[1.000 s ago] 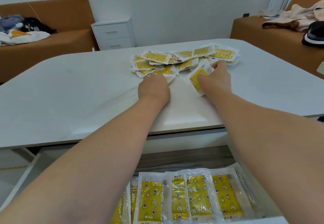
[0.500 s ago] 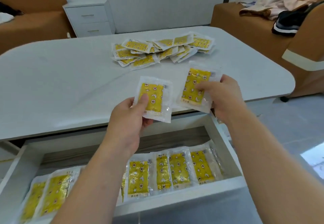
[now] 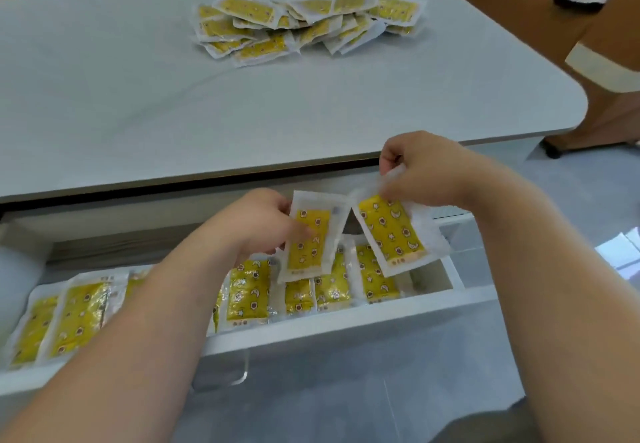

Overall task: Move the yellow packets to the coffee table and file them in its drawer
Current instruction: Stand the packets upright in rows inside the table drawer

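Head view: your left hand (image 3: 256, 224) pinches a yellow packet (image 3: 313, 245) by its left edge, thumb on its face. Your right hand (image 3: 426, 172) holds a second packet (image 3: 391, 231) at its top corner, seemingly between curled fingers, though blur hides the pinch. Both packets hang above the open drawer (image 3: 346, 319), over a row of filed packets (image 3: 249, 290). A loose pile (image 3: 304, 23) lies on the coffee table (image 3: 242, 113).

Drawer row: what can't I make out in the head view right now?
- Filed packets, head view: middle of row hidden by left forearm.
- Drawer: left end cut off by frame edge.
- Right hand's packet: top edge motion-blurred.
- Table pile: overlapping, count unclear.
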Motion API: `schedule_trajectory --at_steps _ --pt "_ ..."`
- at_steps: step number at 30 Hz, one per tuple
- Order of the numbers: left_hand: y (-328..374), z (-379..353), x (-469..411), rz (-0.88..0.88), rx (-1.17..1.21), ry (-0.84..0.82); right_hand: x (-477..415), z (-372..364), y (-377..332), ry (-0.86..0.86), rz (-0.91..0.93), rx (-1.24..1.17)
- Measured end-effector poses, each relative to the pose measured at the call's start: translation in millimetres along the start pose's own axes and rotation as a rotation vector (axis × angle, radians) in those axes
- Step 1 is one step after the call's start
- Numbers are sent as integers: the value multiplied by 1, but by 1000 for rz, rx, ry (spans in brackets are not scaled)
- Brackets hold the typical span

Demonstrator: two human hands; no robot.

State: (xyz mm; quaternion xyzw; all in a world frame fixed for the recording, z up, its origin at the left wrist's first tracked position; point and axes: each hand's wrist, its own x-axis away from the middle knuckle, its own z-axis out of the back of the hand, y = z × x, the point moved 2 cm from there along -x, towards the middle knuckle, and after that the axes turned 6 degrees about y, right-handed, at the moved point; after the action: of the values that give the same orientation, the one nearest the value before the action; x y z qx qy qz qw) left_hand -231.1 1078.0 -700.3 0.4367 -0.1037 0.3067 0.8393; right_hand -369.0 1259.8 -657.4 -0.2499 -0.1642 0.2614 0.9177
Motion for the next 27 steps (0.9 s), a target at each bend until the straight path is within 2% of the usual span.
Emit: schedule_trajectory --at_steps 6,9,18,22,27 --pt "0 -2 -4 32 -136 -27 1 -18 -2 -270 106 244" --pt "1 1 -7 24 -163 -43 3 -33 -5 -352 120 350" --pt "13 -13 -26 47 -151 -103 -8 -67 21 -290 174 621" --pt "20 -35 -40 35 -229 -139 -13 -60 16 -341 213 755" --pt "25 -48 -43 9 -402 -126 -28 -38 11 -363 251 668"
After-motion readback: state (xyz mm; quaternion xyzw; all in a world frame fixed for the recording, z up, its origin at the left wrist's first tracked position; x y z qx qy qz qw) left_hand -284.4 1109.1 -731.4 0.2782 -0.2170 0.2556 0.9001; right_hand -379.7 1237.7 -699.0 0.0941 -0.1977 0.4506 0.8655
